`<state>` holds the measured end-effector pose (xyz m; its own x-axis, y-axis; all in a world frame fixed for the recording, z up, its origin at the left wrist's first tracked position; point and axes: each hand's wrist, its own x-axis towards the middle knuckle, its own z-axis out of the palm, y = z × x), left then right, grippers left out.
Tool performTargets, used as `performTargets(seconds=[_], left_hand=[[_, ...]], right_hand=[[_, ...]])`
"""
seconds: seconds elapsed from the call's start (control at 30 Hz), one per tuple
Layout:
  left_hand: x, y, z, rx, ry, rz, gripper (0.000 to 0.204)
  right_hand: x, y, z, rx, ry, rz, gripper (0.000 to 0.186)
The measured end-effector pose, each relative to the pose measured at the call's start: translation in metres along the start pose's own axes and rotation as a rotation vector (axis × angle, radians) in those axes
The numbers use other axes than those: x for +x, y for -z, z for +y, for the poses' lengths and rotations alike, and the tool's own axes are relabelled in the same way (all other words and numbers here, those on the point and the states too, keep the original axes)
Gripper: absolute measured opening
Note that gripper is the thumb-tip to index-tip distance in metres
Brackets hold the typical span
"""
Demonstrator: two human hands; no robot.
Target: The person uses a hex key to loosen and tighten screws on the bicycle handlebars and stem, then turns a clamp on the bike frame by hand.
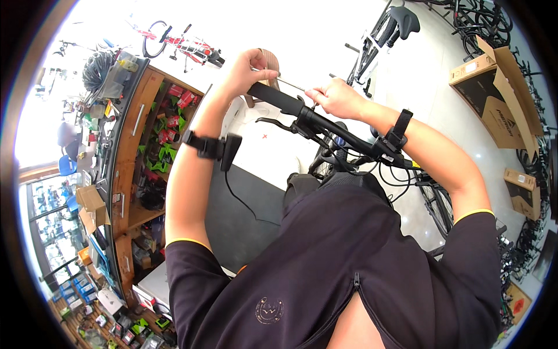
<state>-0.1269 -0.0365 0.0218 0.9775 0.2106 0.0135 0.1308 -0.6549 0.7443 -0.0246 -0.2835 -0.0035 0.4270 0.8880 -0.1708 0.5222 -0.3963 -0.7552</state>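
A thin metal rod [292, 85], which looks like a hex key, stretches between my two hands just above the bicycle handlebar [343, 132]. My left hand [249, 71] is closed in a pinch at its left end, over the tip of the black handlebar grip [275, 98]. Thumb and fingers of my right hand [338, 98] pinch the other end, close to the inner end of the grip. A black brake lever [274, 122] sticks out below the grip. Whether the rod sits in a bolt there is too small to tell.
A wooden cabinet [122, 168] with packed shelves stands to the left. Behind it a red bicycle [183, 45] is parked, and another bicycle [375, 46] stands ahead. Open cardboard boxes [488, 96] are at the right. Cables [395, 174] hang from the handlebar, and a dark mat [238, 203] lies below.
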Motion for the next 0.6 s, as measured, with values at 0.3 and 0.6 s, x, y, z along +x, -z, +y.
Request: performTargets(seconds=[0.3,0.6], left_hand=[[0.054,0.003,-0.009,0.321,0.22,-0.38,0.056],[0.028,-0.003,-0.013,0.122,0.309,-0.166,0.075]], right_hand=[[0.003,0.022,-0.005,-0.359,0.279,-0.134,0.033],[0.061,0.061,0.006,-0.836,1.2,-0.256,0.056]])
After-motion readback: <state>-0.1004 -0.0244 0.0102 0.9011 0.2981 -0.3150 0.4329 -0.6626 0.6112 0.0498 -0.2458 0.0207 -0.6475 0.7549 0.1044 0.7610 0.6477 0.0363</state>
